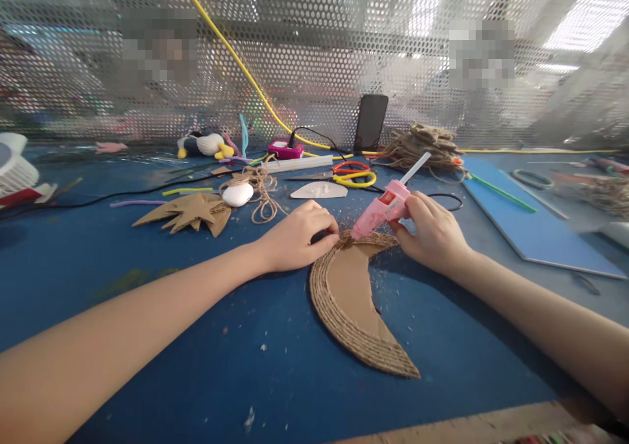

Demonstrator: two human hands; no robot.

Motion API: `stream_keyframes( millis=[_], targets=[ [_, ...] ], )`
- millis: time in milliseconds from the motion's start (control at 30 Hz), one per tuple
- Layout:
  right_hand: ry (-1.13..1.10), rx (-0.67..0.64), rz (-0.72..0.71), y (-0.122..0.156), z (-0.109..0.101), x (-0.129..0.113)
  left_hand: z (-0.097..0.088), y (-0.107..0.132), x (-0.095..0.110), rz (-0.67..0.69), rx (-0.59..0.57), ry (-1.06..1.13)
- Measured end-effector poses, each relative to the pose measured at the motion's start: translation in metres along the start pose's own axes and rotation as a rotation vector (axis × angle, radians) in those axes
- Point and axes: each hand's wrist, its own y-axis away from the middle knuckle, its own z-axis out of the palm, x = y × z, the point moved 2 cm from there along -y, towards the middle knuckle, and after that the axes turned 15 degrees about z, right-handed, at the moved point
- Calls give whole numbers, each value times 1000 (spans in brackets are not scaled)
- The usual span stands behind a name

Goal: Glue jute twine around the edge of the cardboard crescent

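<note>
The right hand (435, 233) grips a pink glue gun (381, 209), nozzle (356, 232) at the twine (320, 293); the left hand (299, 236), curled beside it — pinch unclear — seemingly steadies the cardboard crescent (351, 280).

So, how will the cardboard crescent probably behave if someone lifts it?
The cardboard crescent is probably light, looking like thin board. The rows of twine along its outer curve may stiffen that side; its narrow lower tip could bend.

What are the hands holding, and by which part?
The right hand holds a pink glue gun by its handle end. The left hand is at the cardboard crescent; its grip is unclear.
</note>
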Motion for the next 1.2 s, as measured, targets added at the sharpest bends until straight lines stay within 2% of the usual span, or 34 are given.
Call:
stream_keyframes(
  millis=[533, 833, 1200],
  targets=[
    [86, 117, -110, -3, -10, -7, 0, 1, 0, -13, -1, -5],
    [101, 65, -28, -1, -10, -6, 1, 2, 0, -27, -6, 10],
    [142, 147, -120, -2, -17, -6, 0, 2, 0, -43, -14, 14]
  ],
)
